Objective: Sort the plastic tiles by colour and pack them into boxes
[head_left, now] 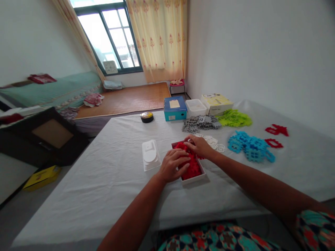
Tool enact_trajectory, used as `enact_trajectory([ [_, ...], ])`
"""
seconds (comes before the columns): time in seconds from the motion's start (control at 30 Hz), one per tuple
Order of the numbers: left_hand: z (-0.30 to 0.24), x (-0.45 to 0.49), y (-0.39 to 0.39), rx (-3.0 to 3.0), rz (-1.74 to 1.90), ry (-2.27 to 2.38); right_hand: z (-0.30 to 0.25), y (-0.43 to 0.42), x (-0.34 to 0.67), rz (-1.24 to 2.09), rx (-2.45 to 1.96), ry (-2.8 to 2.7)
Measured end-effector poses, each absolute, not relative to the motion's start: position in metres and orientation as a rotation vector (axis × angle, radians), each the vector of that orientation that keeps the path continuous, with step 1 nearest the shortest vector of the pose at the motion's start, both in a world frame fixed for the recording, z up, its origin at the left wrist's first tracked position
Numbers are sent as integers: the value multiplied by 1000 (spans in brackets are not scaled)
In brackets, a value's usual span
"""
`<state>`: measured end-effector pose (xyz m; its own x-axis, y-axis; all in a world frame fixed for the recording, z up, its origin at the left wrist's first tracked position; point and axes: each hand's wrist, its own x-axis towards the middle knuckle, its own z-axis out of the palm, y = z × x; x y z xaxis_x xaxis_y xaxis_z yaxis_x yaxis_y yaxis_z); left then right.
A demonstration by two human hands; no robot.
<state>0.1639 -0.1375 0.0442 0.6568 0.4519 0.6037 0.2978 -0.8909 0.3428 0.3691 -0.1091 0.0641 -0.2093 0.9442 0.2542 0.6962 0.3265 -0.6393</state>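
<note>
A shallow box with white sides stands on the table, filled with a heap of red plastic pieces. My left hand lies over the box's left side, fingers stretched and apart on the red pieces. At the far end, my right hand is bent with its fingertips closed on the red pieces; its palm hides part of them. Left of the box is a stack of white plastic parts. White openwork pieces lie just beyond my right hand.
Grey pieces, lime green pieces, blue pieces and loose red pieces lie to the right. Behind stand a blue box, a white tub and a yellow-and-white box. A round black tin sits farther left.
</note>
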Motion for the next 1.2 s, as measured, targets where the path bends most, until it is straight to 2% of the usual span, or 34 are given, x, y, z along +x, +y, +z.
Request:
enact_trajectory([
  [0.3, 47, 163, -135, 2553, 1122, 693, 77, -86, 370, 387, -1481, -2008],
  [0.43, 47, 160, -128, 2384, 1267, 846, 95, -92, 374, 698, -1270, -1679],
  [0.53, 45, 162, -127, 2461, 1137, 862, 98, -98, 363, 933, -1122, -1520],
  [0.63, 41, 164, -127, 2515, 1060, 852, 90, -97, 348, 1006, -1065, -1463],
  [0.8, 39, 160, -126, 2428, 1180, 922, 72, -87, 335, 1124, -1010, -1383],
  [0.97, 39, 158, -124, 2390, 1232, 951, 71, -92, 355, 975, -1021, -1337],
  [1.2, 34, 162, -123, 2535, 1017, 995, 53, -119, 409, 663, -1306, -1808],
])
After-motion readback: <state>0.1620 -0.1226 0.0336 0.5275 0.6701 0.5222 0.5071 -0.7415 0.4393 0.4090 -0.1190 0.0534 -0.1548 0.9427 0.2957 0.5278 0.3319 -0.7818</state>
